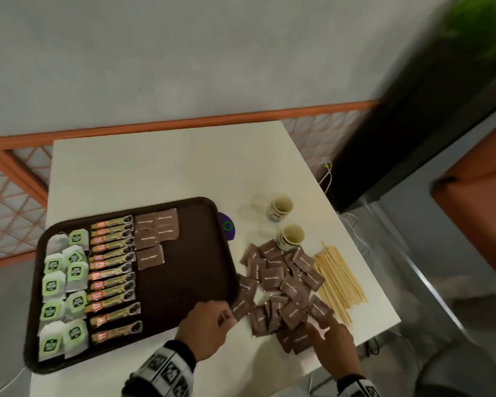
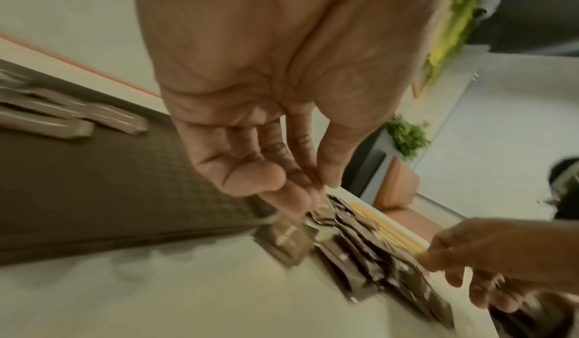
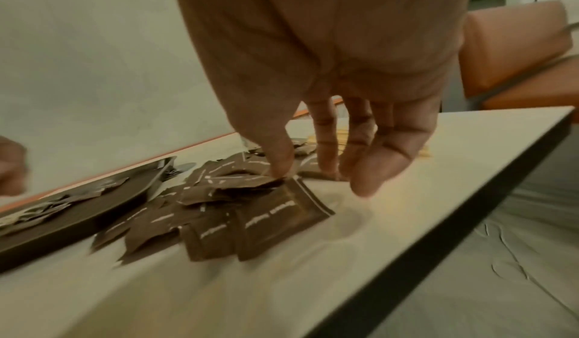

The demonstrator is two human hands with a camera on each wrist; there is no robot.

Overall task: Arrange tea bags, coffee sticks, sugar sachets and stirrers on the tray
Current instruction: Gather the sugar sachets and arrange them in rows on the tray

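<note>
Nearest, the right hand (image 1: 331, 340) pinches a brown sugar sachet (image 3: 283, 182) at the pile's (image 1: 281, 290) near edge on the bench (image 1: 166, 167). The left hand (image 1: 205, 329), fingers (image 2: 293, 201) loosely curled, reaches for another by the tray (image 1: 195, 270); grip unclear. Beyond lie stirrers (image 1: 340, 279).

My white square desk (image 1: 161, 167) carries a dark brown rectangular plastic tray (image 1: 189, 270), a loose heap of brown paper sugar sachets (image 1: 278, 293), a bundle of pale wooden stirrers (image 1: 340, 282), two small paper cups (image 1: 281, 207) and a purple disc (image 1: 228, 226) beside the tray.
</note>
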